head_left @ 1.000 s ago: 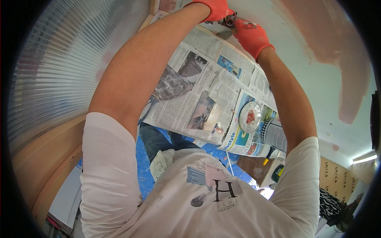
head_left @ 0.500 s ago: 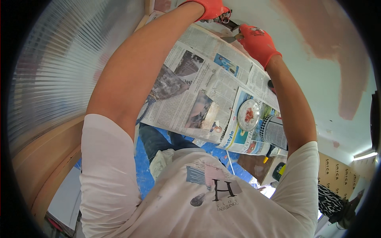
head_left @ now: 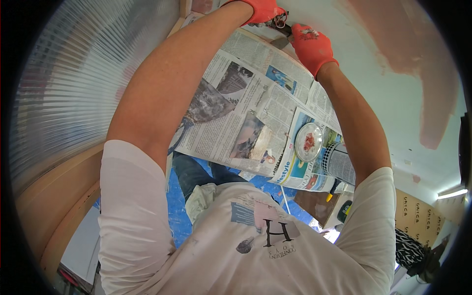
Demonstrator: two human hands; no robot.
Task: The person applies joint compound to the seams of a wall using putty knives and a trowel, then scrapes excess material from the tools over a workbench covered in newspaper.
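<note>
My left hand (head_left: 263,11), in an orange glove, is at the top edge, fingers closed by a small cluttered metal fitting (head_left: 278,19) on the wall; what exactly it grips is unclear. My right hand (head_left: 312,46), also gloved, is just right of it, fingers closed on a scraper, whose blade is partly hidden at the fitting. Below both hands, newspaper sheets (head_left: 255,93) cover a surface, with a clear dish of pinkish paste (head_left: 309,142) and a grey can with a checked rim (head_left: 337,164) on them.
A ribbed translucent panel (head_left: 73,83) in a wooden frame (head_left: 54,187) stands at my left. A pale wall with pink patches (head_left: 432,118) is at the right. Blue floor covering (head_left: 179,221), a brown board (head_left: 314,206) and printed brown panels (head_left: 418,211) are lower down.
My right hand dipped down and right with the scraper half a second ago, and is now back up toward the fitting. My left hand has barely moved.
</note>
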